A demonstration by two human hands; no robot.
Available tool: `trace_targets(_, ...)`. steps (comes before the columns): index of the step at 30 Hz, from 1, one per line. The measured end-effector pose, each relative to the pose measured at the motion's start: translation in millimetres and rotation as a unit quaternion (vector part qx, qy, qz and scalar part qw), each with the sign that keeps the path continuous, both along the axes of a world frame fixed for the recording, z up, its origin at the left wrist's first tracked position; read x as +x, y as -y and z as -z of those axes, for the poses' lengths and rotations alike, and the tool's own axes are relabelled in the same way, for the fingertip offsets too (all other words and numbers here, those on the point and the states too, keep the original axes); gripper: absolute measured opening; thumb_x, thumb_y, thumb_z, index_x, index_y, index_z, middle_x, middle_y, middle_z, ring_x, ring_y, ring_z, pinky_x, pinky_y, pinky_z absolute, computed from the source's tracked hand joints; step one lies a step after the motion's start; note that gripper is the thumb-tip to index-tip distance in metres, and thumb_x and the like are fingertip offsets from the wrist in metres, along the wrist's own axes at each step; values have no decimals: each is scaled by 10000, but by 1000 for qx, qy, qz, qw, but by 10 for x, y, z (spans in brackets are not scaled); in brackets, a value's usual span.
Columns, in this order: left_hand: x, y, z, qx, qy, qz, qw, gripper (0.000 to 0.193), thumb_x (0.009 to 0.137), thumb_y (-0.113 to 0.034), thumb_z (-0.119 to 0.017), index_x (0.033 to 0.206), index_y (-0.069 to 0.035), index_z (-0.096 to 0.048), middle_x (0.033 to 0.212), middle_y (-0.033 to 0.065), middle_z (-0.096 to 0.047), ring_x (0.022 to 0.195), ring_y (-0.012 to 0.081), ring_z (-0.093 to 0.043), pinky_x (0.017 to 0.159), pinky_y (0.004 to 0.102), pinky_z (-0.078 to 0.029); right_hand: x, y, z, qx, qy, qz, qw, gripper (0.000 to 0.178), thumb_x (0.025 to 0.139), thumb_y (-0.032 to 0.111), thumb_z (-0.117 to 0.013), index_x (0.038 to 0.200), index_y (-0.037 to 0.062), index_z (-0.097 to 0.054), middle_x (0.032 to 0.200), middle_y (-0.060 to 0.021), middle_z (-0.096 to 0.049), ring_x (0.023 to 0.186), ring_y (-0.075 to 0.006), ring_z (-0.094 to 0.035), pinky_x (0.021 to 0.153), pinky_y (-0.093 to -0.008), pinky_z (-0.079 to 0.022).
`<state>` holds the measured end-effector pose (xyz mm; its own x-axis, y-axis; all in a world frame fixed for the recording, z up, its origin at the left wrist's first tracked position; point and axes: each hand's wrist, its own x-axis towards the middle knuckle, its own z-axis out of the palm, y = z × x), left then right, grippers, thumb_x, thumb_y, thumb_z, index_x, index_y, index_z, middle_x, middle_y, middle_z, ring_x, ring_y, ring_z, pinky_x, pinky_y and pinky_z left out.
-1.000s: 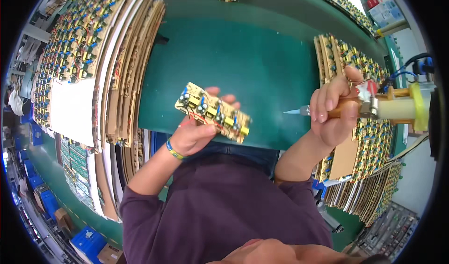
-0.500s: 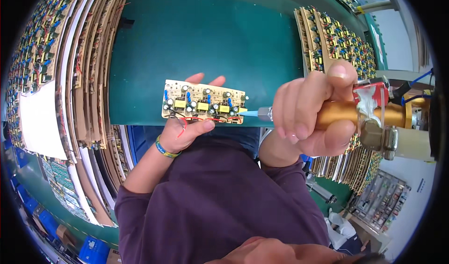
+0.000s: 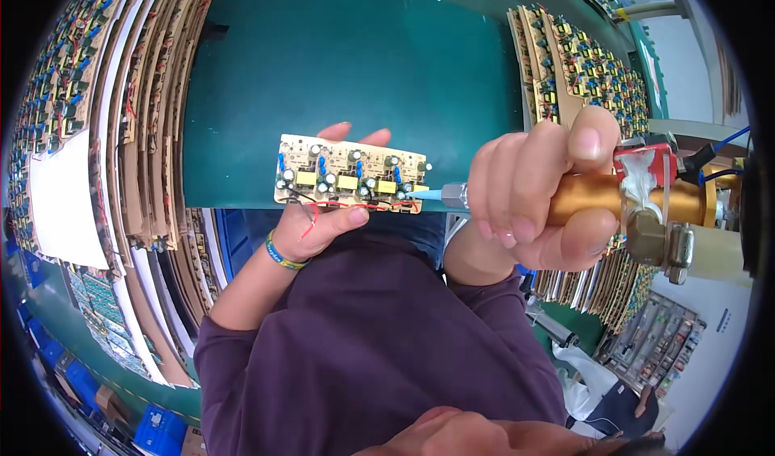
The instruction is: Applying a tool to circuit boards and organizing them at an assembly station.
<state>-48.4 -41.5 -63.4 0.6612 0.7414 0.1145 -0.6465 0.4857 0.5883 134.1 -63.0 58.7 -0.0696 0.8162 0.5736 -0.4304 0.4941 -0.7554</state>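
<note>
My left hand (image 3: 311, 228) grips a tan circuit board (image 3: 335, 151) from beneath, its thumb on the near edge and fingertips showing past the far edge. Yellow transformers, blue parts, round capacitors and red and black wires sit on the board. A gold glue dispensing gun (image 3: 585, 198) is held in my right hand (image 3: 537, 190), fingers wrapped round its barrel. Its light blue tapered nozzle (image 3: 430, 195) points left, with the tip at the board's right end beside the last yellow transformer. Whether the tip touches a part, I cannot tell.
Tall stacks of populated boards with cardboard between them (image 3: 153, 117) stand on the left; another stack (image 3: 593, 60) is at the far right. A green table (image 3: 347, 60) lies beyond my hands. A pale hose (image 3: 714, 254) joins the gun at right. Blue bins (image 3: 161, 429) sit lower left.
The board and left hand have shifted slightly left and away from me. The nozzle has moved slightly left with the board, its tip still at the right end.
</note>
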Motion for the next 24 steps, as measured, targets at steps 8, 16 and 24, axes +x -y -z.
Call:
trace_targets(8,28,-11,41,27,-27,-1,999,780,802,35,-615,1413,-124,-157,1426,203,-306,1262,293,-412,1016,421,-392,43,-11,19,2,-24,-7,1000,563,906,340,-564,1297,40,-292,688,-25,-494,494,-100,-463,441,-227,-425)
trace_targets(16,90,38,64,55,-40,15,998,773,797,49,-619,1404,-121,-172,1429,188,-312,1262,265,-414,1014,396,-393,-35,-49,-13,17,-21,-34,999,610,900,359,-568,1332,53,-266,700,-31,-492,485,-103,-462,443,-231,-425)
trace_targets(24,117,31,15,75,-28,27,996,772,794,41,-633,1405,-117,-188,1419,173,-337,1255,235,-421,1013,378,-390,-73,-43,48,21,-14,-44,999,547,893,371,-574,1268,60,-323,698,-24,-487,479,-97,-453,436,-224,-422)
